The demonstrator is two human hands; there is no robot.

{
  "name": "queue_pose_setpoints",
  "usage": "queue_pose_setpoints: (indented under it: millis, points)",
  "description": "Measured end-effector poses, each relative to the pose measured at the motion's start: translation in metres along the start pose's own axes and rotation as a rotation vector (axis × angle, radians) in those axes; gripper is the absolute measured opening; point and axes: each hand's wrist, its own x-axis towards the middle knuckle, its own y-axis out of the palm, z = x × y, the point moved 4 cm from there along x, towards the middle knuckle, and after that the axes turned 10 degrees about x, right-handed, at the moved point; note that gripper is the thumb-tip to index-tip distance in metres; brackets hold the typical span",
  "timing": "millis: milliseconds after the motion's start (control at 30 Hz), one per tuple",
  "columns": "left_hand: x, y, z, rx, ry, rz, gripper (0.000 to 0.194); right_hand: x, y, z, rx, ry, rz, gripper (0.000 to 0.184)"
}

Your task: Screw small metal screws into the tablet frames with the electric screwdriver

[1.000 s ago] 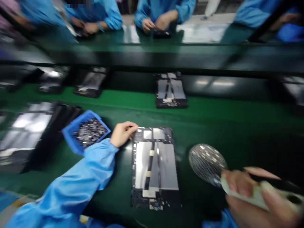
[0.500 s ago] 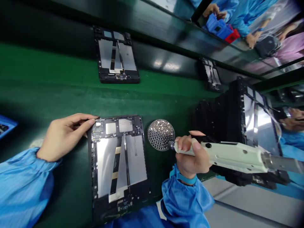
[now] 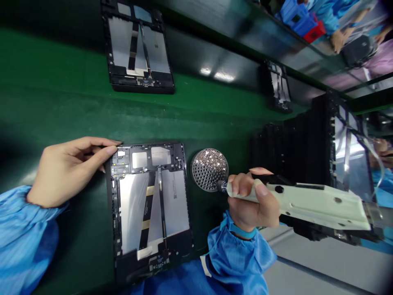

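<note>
An opened tablet lies on the green bench, its silver inner plates, dark ribbon cables and circuit boards exposed. My left hand pinches the tablet's upper left corner between thumb and fingers. In my right hand is a pale green electric screwdriver, held level, fingers wrapped round its front end. Its tip reaches the lower right part of a round perforated screw tray, where small silver screws are heaped toward the top. Whether a screw sits on the tip cannot be seen.
Another opened tablet lies at the back left, and more sit farther right. A dark stack topped by a tablet stands at right. Beyond the bench are blue bins, a red bin and co-workers' hands.
The view has shifted slightly, and the back tablets sit differently in it. My left hand still grips the tablet's corner, and the screwdriver tip remains at the screw tray.
</note>
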Motion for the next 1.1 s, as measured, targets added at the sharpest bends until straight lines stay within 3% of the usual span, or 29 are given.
queue_pose_setpoints:
  millis: [200,233,333,367,400,467,533,600,700,867,1100]
  points:
    - [0.004,-0.01,0.001,0.078,0.041,0.093,0.039,0.001,-0.002,0.006,0.078,-0.007,-0.034,0.022]
    - [0.005,-0.015,-0.003,0.132,0.082,0.055,0.038,0.002,-0.002,0.007,0.103,-0.003,-0.035,0.022]
    - [-0.001,-0.023,-0.034,0.266,0.355,-0.177,0.027,0.004,-0.001,0.009,0.168,-0.014,-0.016,0.022]
    - [-0.005,-0.017,-0.05,0.264,0.494,-0.19,0.024,0.005,0.0,0.01,0.189,-0.023,-0.011,0.022]
    - [-0.011,-0.006,-0.067,0.25,0.634,-0.133,0.024,0.005,0.002,0.011,0.212,-0.032,-0.007,0.021]
    - [-0.024,0.029,-0.101,0.236,0.858,0.119,0.023,0.005,0.004,0.012,0.254,-0.039,-0.008,0.021]
    - [-0.033,0.067,-0.127,0.32,0.943,0.313,0.022,0.004,0.007,0.013,0.286,-0.035,-0.009,0.021]
    - [-0.038,0.097,-0.144,0.404,0.98,0.426,0.024,0.003,0.01,0.013,0.306,-0.026,0.0,0.02]
    - [-0.04,0.12,-0.154,0.457,1.051,0.465,0.021,0.004,0.011,0.012,0.32,-0.038,0.018,0.019]
    - [-0.032,0.127,-0.153,0.562,1.088,0.388,0.027,0.005,0.001,0.007,0.284,-0.086,-0.017,0.016]
    - [-0.029,0.131,-0.143,0.68,1.007,0.383,0.032,-0.008,-0.001,-0.01,0.235,0.035,0.075,0.015]
